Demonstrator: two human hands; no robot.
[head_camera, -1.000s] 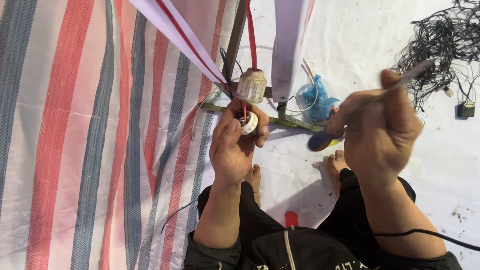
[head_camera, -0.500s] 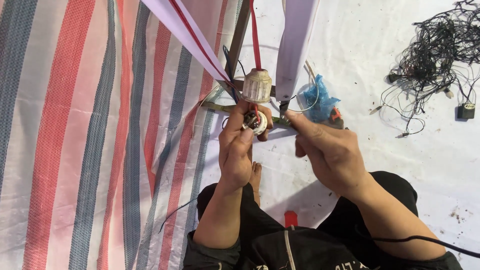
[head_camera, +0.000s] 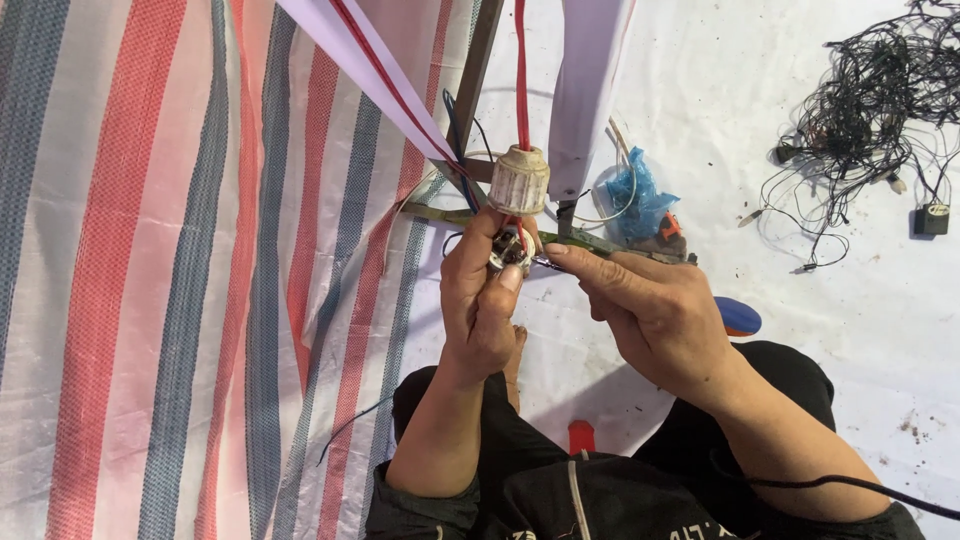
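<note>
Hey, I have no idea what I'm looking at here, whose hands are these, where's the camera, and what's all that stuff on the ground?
The picture comes from a camera worn on a person's head, looking down at their own two bare hands and their lap in dark clothes.

The left hand grips a small round metal fitting with red wires running up from it. Just above it, a ribbed cream cap sits on a red cable. The right hand pinches something thin at the fitting; it is too small to identify.

Underneath lies a striped woven sheet in red, grey and white on the left and a white sheet on the right. On the white one lie a tangle of thin black wires, a crumpled blue plastic bag and a small dark boxy part.
</note>
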